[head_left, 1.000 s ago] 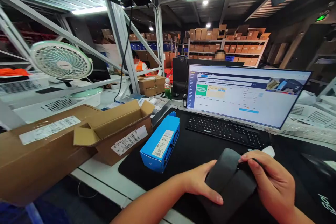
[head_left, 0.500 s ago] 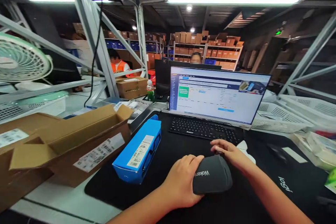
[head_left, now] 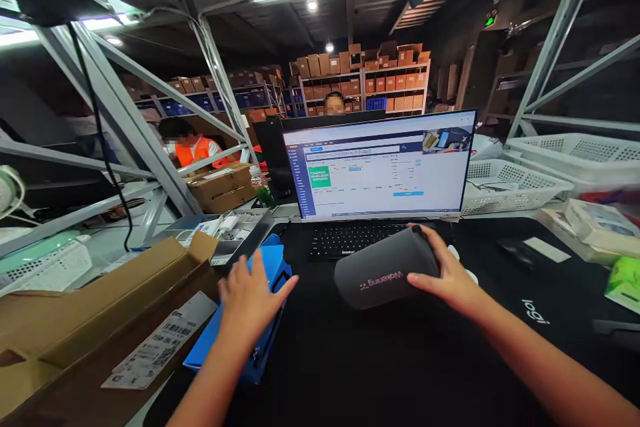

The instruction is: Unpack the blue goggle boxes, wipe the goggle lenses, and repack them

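My right hand (head_left: 445, 273) grips one end of a dark grey zip-style case (head_left: 385, 270), thumb on the front and fingers behind. "Wakening" is printed upside down on its side. The case is tilted above the black desk mat, in front of the keyboard (head_left: 345, 240). My left hand (head_left: 250, 300), fingers spread and slightly blurred, is over a long blue box (head_left: 273, 267); whether it touches the box I cannot tell. The box lies on the mat and is partly hidden by that hand.
An open cardboard carton (head_left: 120, 307) with a label stands at the left. A monitor (head_left: 380, 167) rises behind the keyboard. White baskets (head_left: 520, 193), flat boxes (head_left: 595, 227) and a green pack (head_left: 625, 287) are at the right. A person in an orange vest (head_left: 195, 150) sits further back.
My left hand has let go of the case and moved left over the blue box. My right hand has taken hold of the case, which has turned and risen. The view has swung right.
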Demonstrator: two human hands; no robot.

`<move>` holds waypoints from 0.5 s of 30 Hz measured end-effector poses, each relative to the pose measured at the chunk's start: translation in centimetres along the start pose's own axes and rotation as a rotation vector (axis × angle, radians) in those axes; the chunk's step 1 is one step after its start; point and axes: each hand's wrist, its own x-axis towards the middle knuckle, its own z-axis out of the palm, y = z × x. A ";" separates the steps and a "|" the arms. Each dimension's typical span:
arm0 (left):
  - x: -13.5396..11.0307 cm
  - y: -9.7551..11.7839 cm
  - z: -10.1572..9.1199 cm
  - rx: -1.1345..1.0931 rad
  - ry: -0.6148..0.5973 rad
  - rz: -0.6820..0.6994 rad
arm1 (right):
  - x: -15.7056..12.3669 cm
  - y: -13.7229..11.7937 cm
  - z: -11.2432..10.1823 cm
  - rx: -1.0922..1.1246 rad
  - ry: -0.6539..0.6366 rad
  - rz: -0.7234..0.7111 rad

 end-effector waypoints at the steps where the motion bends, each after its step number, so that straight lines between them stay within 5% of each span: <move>1: 0.5 -1.6 0.0 0.032 -0.122 -0.094 | 0.1 0.0 -1.0 -0.026 0.051 -0.005; 4: 0.2 -5.1 -0.1 0.010 -0.238 -0.111 | 0.0 -0.3 -3.1 -0.055 0.189 -0.027; 7: -1.8 -6.0 -0.9 -0.138 -0.096 -0.052 | -0.3 -0.7 -3.7 0.072 0.267 -0.075; 11: -4.5 -4.5 -1.4 -0.509 0.109 0.089 | -0.4 -2.2 -3.2 0.447 0.315 -0.029; 15: -5.6 -2.3 0.4 -0.645 0.063 0.216 | -0.4 -5.6 -1.7 0.704 0.334 0.090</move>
